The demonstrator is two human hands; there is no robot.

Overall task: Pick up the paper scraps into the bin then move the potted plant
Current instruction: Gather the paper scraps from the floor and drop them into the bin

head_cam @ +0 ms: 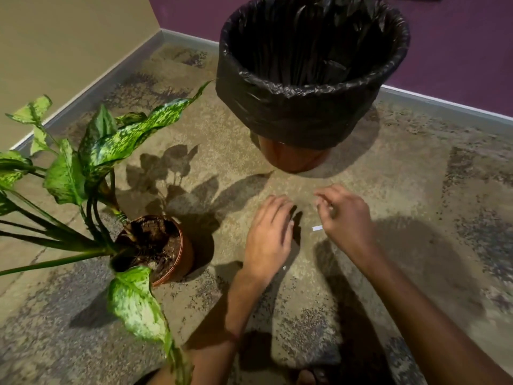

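Observation:
A small white paper scrap (316,228) lies on the speckled floor, just left of my right hand (347,215). That hand hovers low with its fingers curled, and small white bits show between the fingertips. My left hand (269,234) is beside it, palm down, with relaxed fingers reaching toward the floor and holding nothing that I can see. A tiny white scrap (283,268) sits by my left wrist. The bin (294,157), brown and lined with a black bag (305,107), stands just beyond both hands. The potted plant (177,254), in a brown pot with spotted green leaves, stands to my left.
Two walls meet in the corner (162,31) behind the bin, with a grey skirting board along them. The plant's long leaves (133,301) reach toward my left forearm. A foot (311,376) shows at the bottom edge.

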